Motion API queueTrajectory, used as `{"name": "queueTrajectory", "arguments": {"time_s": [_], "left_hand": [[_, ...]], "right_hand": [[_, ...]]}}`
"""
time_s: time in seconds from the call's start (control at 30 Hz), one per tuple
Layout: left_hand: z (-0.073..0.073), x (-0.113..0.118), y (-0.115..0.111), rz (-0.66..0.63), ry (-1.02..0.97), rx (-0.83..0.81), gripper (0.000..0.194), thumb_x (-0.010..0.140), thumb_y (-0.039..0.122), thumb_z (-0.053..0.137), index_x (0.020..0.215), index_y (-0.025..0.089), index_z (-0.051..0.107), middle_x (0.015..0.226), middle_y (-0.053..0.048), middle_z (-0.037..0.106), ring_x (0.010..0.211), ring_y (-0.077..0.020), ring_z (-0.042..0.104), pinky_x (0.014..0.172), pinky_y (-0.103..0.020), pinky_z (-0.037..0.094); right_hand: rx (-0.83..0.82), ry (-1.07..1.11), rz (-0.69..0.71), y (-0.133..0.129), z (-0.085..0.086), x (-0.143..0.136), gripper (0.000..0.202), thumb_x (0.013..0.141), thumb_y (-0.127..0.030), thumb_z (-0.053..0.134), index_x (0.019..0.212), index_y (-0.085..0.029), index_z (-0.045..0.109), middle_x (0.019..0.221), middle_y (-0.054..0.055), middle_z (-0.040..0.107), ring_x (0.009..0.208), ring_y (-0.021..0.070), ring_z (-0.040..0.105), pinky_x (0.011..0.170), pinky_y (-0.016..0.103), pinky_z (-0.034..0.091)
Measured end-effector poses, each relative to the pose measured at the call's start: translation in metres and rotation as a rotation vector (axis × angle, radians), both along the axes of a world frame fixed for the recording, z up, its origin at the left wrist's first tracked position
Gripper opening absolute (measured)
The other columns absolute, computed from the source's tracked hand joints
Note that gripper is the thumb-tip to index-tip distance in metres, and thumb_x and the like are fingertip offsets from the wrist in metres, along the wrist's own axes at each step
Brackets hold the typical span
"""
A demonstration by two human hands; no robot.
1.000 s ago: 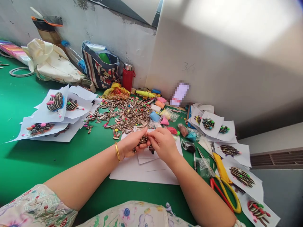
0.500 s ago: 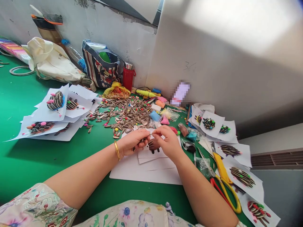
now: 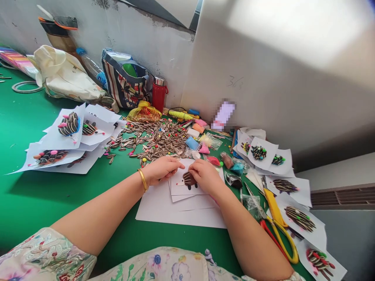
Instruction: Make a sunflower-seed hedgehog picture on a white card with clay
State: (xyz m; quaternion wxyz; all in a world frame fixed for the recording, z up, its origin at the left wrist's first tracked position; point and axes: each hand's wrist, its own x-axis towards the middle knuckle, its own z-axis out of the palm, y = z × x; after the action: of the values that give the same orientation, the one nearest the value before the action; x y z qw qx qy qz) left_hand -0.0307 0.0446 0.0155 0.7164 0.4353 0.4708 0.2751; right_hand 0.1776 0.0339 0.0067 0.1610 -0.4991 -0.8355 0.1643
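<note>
Left hand (image 3: 165, 169) and right hand (image 3: 205, 175) flank a white card (image 3: 178, 190) bearing a brown hedgehog figure (image 3: 190, 178). Far to the left of the left hand, a stack of decorated cards (image 3: 52, 135) spreads over the green table (image 3: 43, 203), presumably set aside to leave the working space free. The left hand is half curled, its forefinger extended over the card; whether its palm grasps anything cannot be told. Beyond it lies a seed heap (image 3: 164, 136), probably placed for easy reach. Between the hands, the hedgehog points its head and small red nose leftward, toward the left hand; its long axis runs roughly left to right, with the dark feet toward the wearer. Pale-edged seeds cover its front part. The right hand's fingers are bunched at the figure's rear, hiding it; whether they pinch a seed cannot be seen. To the right of the right hand lie scissors (image 3: 272, 222), their handles toward the wearer, perhaps for ready pickup, and a row of seed-covered cards (image 3: 320, 236).
</note>
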Motion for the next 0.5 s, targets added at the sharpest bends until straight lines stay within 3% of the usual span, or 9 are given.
{"name": "queueTrajectory", "arguments": {"time_s": [0.13,0.2,0.33,0.4,0.5], "left_hand": [[-0.006,-0.004,0.003,-0.093,0.178,0.152,0.019,0.07,0.029,0.072,0.081,0.015,0.078,0.047,0.004,0.047,0.038,-0.0075,0.031,0.037,-0.022,0.015],[-0.007,-0.005,0.003,-0.135,0.271,0.248,0.018,0.07,0.027,0.07,0.082,0.018,0.08,0.048,0.003,0.053,0.042,-0.0102,0.038,0.04,-0.022,0.021],[-0.01,-0.005,0.004,-0.221,0.372,0.43,0.019,0.072,0.027,0.065,0.08,0.022,0.081,0.077,-0.001,0.075,0.074,-0.0195,0.062,0.06,-0.023,0.041],[-0.012,-0.004,0.005,-0.277,0.412,0.491,0.021,0.074,0.026,0.062,0.082,0.023,0.081,0.09,-0.002,0.078,0.086,-0.0223,0.065,0.072,-0.024,0.044],[-0.016,-0.003,0.005,-0.331,0.469,0.543,0.024,0.077,0.026,0.058,0.084,0.024,0.081,0.092,-0.002,0.078,0.086,-0.0222,0.066,0.076,-0.025,0.045]], "right_hand": [[0.005,-0.01,0.003,-0.001,-0.002,-0.002,0.018,0.091,-0.014,0.057,0.085,-0.021,0.072,0.087,0.003,0.066,0.084,0.0167,0.059,0.077,0.028,0.041],[0.012,-0.016,0.009,-0.001,-0.003,-0.002,0.018,0.091,-0.014,0.057,0.085,-0.021,0.073,0.087,0.003,0.067,0.084,0.0169,0.059,0.077,0.028,0.041],[0.03,-0.033,0.032,0.0,-0.003,-0.002,0.019,0.09,-0.011,0.057,0.084,-0.02,0.072,0.086,0.003,0.066,0.083,0.0166,0.058,0.075,0.027,0.041],[0.047,-0.041,0.052,0.0,-0.004,-0.002,0.02,0.09,-0.009,0.056,0.083,-0.019,0.072,0.085,0.003,0.066,0.081,0.0161,0.058,0.074,0.027,0.04],[0.075,-0.064,0.079,0.001,-0.004,-0.003,0.02,0.089,-0.008,0.055,0.082,-0.019,0.071,0.084,0.003,0.066,0.08,0.0158,0.057,0.074,0.026,0.039]]}}
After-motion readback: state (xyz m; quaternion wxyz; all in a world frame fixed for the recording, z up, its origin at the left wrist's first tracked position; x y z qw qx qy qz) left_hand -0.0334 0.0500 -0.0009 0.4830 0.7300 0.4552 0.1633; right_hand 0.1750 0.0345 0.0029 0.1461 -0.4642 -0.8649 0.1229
